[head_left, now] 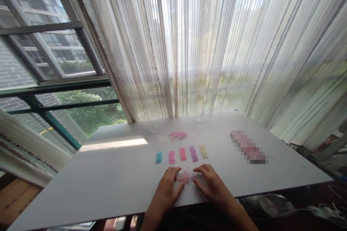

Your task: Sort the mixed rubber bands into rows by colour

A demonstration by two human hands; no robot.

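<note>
Near the front edge of the white table (pixel 116 180), a small pink and whitish bundle (pixel 186 175) lies between my two hands. My left hand (pixel 169 186) touches or nearly touches its left side, thumb and fingers apart. On its right side my right hand (pixel 210 182) is curved the same way, thumb and fingers apart. Beyond them is a row of small groups: teal (pixel 158 157), pink (pixel 171 157), coral (pixel 183 153), purple (pixel 193 153) and yellow (pixel 203 151). A loose pink pile (pixel 178 135) lies farther back.
A clear glass (pixel 153 126) stands at the back left of the table, and a small round lid or dish (pixel 199 119) at the back. A blurred-out pinkish object (pixel 248 147) lies on the right. Sheer curtains (pixel 206 43) hang behind the table.
</note>
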